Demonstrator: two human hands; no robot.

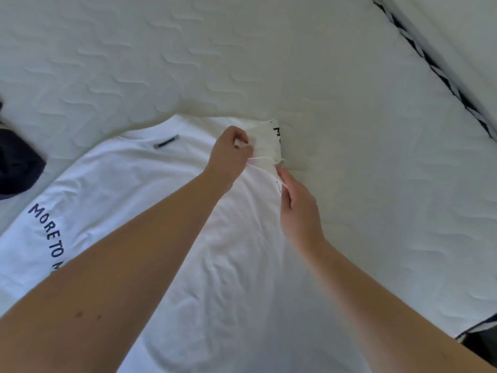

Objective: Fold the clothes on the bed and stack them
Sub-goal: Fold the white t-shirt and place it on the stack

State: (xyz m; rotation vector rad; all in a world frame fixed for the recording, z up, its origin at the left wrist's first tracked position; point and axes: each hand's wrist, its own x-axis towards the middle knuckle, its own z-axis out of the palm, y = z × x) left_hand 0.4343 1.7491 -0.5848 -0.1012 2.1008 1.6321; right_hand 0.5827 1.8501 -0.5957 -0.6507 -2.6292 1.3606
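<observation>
Folding barely begun: white T-shirt [150, 189] spread flat on bed [269, 63], right sleeve [265, 142] pinched by left hand [228, 153] and right hand [298, 208], dark garment [18, 168] at left unfolded, no stack visible.

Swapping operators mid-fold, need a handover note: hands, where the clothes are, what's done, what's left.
Left hand: fingers curled, pinching the white T-shirt at its far right sleeve.
Right hand: pinching the same sleeve's edge, nearer the camera.
The shirt lies spread flat on the mattress, its grey neck label on the far side.
A dark garment lies crumpled at the left edge.
Done: shirt laid out.
Left: fold the shirt, fold the dark garment, stack. No stack in view.
</observation>
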